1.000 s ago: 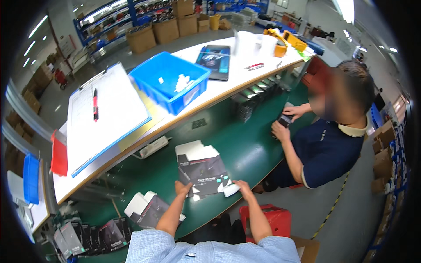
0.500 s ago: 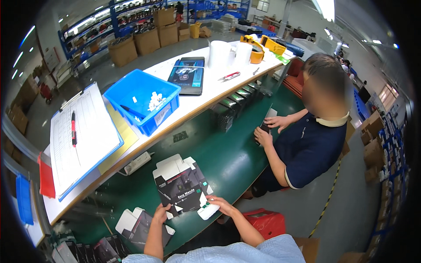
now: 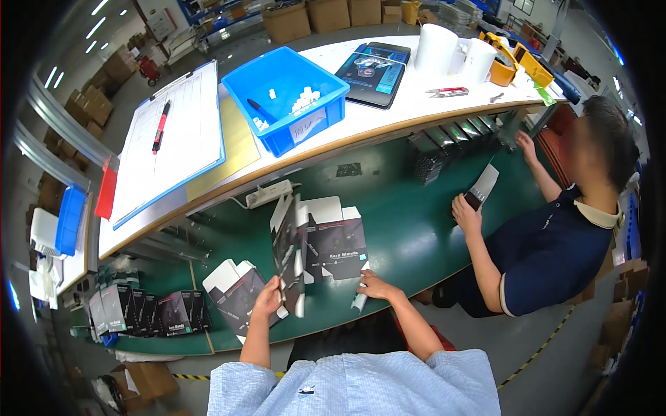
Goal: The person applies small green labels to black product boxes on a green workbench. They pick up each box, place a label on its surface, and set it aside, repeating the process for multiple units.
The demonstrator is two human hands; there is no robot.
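My left hand (image 3: 267, 297) is closed on the lower edge of a flat black carton (image 3: 286, 239), which is raised and turned nearly edge-on, blurred a little. Another flat black carton (image 3: 338, 243) with white flaps lies behind it on the green bench. By that carton's lower right corner, my right hand (image 3: 375, 285) is curled round a small white strip with a green mark (image 3: 359, 301); its exact kind is unclear. A third flat carton (image 3: 239, 298) lies left of my left hand, partly covered by it.
Folded black boxes (image 3: 173, 313) stand in a row at the bench's left. A raised white shelf holds a blue bin (image 3: 295, 132), clipboard (image 3: 173, 145) and tablet (image 3: 374, 75). At right, a co-worker (image 3: 548, 236) holds a small dark box (image 3: 476, 196). A power strip (image 3: 269, 193) lies under the shelf.
The view has swung left. My left hand has lifted one carton and tilted it away from another that now shows behind. The co-worker's one hand has left the small box and reached outward.
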